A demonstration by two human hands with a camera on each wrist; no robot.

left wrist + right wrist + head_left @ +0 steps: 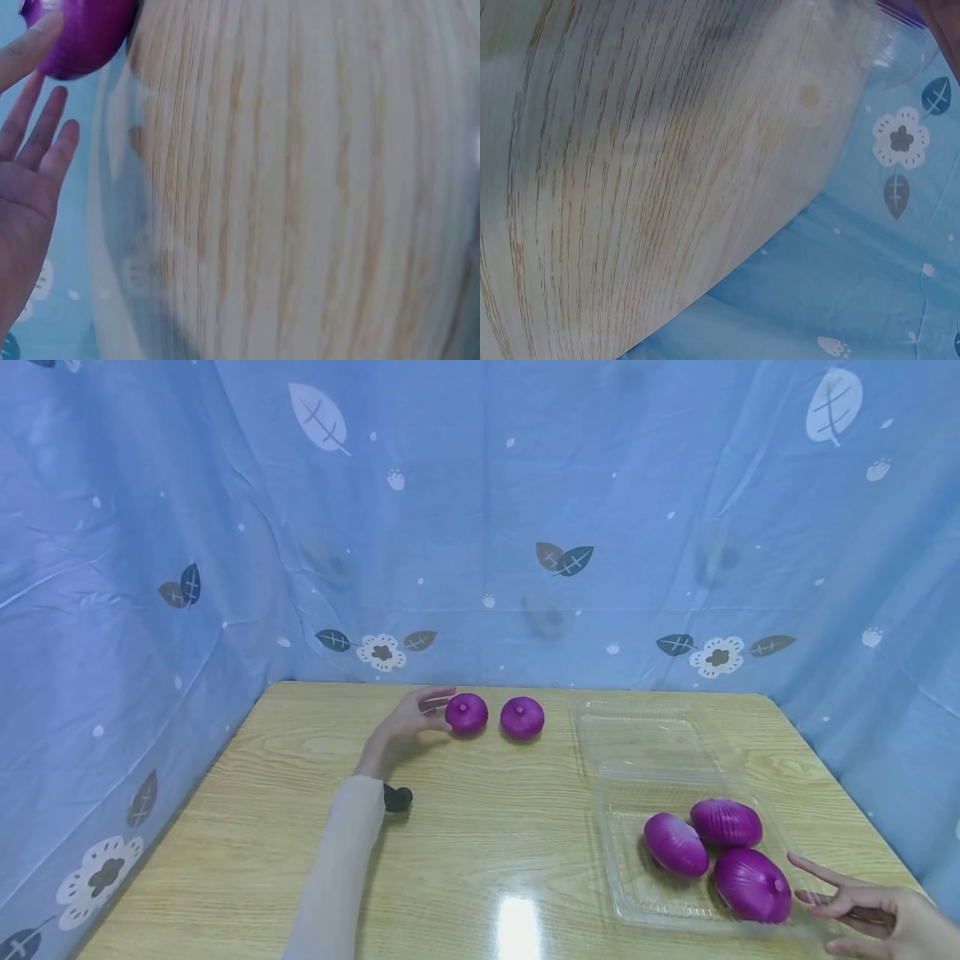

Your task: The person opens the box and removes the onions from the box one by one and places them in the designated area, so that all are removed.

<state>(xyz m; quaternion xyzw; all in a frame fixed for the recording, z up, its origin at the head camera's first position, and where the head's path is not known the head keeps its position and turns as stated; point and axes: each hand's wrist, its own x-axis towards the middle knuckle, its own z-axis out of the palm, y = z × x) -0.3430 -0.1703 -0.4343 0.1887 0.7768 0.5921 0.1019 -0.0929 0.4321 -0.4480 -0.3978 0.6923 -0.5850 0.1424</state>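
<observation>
Toward the back of the table, my left hand (411,717) reaches with extended fingers to the left side of a purple onion (467,715). In the left wrist view its fingers are spread, and the thumb overlaps the onion (90,37). A second onion (522,718) sits just right of the first. My right hand (873,912) is at the front right, fingers loosely extended beside the near right corner of a clear plastic clamshell box (626,893). Three onions lie in that box: one on the left (676,845), one behind (726,822), one in front (753,885).
The box's lid (645,735) lies folded back on the wooden table (465,835). A blue patterned curtain (480,527) borders the table at the back and sides. A black band part (397,798) sticks out at my left wrist.
</observation>
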